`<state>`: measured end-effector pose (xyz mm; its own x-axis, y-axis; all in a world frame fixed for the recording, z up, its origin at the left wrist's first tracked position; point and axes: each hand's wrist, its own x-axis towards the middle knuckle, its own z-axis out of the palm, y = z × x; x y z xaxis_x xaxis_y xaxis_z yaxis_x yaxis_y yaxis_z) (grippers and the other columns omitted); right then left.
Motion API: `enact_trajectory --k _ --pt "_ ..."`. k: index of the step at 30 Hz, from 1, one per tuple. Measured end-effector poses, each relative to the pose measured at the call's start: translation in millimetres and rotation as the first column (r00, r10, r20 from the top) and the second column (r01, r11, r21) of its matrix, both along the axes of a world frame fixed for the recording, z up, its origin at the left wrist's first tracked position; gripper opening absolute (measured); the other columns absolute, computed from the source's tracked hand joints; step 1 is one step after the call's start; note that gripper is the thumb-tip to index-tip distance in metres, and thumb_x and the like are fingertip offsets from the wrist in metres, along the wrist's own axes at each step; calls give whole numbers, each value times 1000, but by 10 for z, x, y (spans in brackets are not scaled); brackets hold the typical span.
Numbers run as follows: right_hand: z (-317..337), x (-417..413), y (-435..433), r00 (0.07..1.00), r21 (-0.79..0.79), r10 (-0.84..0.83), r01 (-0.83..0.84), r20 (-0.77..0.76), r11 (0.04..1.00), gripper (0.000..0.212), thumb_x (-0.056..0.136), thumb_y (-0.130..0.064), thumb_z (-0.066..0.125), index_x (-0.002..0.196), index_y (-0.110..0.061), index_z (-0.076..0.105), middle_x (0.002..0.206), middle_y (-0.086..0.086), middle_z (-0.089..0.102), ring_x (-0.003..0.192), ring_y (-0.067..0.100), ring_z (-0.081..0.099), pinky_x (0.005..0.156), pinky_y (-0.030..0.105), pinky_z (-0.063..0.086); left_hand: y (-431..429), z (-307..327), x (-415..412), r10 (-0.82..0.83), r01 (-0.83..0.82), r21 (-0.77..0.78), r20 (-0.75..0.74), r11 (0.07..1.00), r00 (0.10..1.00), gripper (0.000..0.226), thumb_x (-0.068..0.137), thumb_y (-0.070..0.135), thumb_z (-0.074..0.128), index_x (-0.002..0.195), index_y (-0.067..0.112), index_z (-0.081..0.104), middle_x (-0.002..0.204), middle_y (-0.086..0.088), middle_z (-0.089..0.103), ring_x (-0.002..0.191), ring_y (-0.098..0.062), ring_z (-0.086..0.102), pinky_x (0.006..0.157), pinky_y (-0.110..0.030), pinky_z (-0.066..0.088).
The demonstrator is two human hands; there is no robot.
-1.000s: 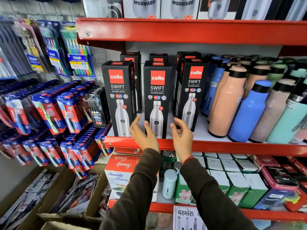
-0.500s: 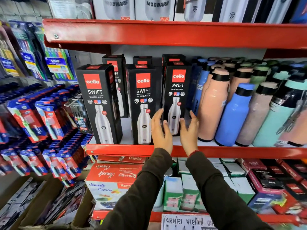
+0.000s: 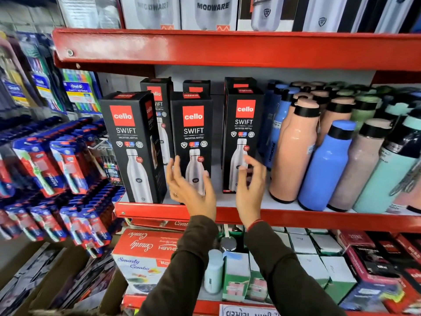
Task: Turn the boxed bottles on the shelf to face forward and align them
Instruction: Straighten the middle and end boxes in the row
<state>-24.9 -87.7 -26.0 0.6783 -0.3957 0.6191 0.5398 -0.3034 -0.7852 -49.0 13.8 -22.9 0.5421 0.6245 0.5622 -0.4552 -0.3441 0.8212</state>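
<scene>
Three black Cello Swift bottle boxes stand in the front row on the red-edged shelf (image 3: 319,218). The left box (image 3: 131,144) is angled and shows its right side. The middle box (image 3: 193,133) faces forward. The right box (image 3: 243,124) faces forward and sits a little further back. More such boxes (image 3: 157,92) stand behind them. My left hand (image 3: 190,190) is spread in front of the middle box's base, fingers by its left edge and thumb near its right edge. My right hand (image 3: 250,188), blurred, is spread in front of the right box's lower part.
Loose peach (image 3: 293,153), blue (image 3: 323,167) and mint bottles crowd the shelf right of the boxes. Modware boxes (image 3: 211,10) fill the shelf above. Toothbrush packs (image 3: 57,169) hang at the left. Combo sets and small boxes (image 3: 145,247) sit on the lower shelf.
Both hands have come off the sides of the right box. My left hand has shifted left to the middle box. My right hand has moved in front of the right box.
</scene>
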Motion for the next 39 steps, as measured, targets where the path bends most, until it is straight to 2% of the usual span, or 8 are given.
enact_trajectory --k 3,6,11,17,23,28,32,39 --pt "-33 -33 186 985 -35 163 -165 -47 986 31 101 -11 45 128 -17 59 123 -1 55 110 -5 54 89 5 40 145 -71 88 -31 31 -58 -4 998 1000 56 96 24 46 149 19 27 155 4 26 142 -8 29 115 -38 20" --pt "-137 -13 326 956 -54 251 -262 -154 964 33 103 -17 43 133 -20 56 134 -6 57 123 3 51 101 12 40 281 -178 166 -123 123 -116 7 986 992 46 101 19 36 147 16 34 152 6 35 143 -10 31 120 -37 26" --pt "-266 -30 465 907 -13 294 -313 -302 950 37 104 -23 40 138 -16 52 140 -3 55 128 2 46 103 7 31 411 -202 122 -241 203 -277 -112 939 964 41 103 19 36 143 16 42 148 1 45 138 -8 38 100 3 27" --pt "-262 -99 608 924 -27 238 -257 -301 966 34 102 -19 45 132 -9 57 117 -10 57 110 0 52 84 -9 30 539 -216 94 -333 266 -292 -210 919 919 42 103 26 35 143 15 42 149 -1 45 140 -12 37 111 -16 24" --pt "-287 -167 712 931 -20 201 -217 -304 976 36 102 -23 47 134 -12 56 115 -12 58 110 -1 54 86 -4 36 641 -174 66 -398 310 -327 -251 893 882 45 103 28 33 145 13 39 152 -2 41 142 -13 33 105 -9 21" --pt "-299 -241 789 930 15 202 -207 -306 978 35 101 -24 49 134 -16 57 120 -12 60 101 -17 54 86 -4 37 707 -168 56 -424 316 -354 -288 880 859 46 103 31 31 145 12 38 151 -5 42 142 -17 34 104 -13 19" --pt "-304 -262 831 934 24 182 -184 -309 983 36 101 -25 49 135 -17 56 124 -8 61 107 -9 55 88 -4 38 742 -162 55 -434 325 -346 -310 880 846 47 103 32 30 145 12 37 152 -7 40 143 -18 33 105 -16 19" --pt "-289 -294 845 939 27 159 -158 -305 987 35 101 -23 49 134 -14 57 119 -12 59 98 -22 53 85 -6 36 770 -186 47 -459 356 -338 -306 872 834 47 103 34 31 146 14 37 152 -5 41 142 -18 34 106 -18 21"
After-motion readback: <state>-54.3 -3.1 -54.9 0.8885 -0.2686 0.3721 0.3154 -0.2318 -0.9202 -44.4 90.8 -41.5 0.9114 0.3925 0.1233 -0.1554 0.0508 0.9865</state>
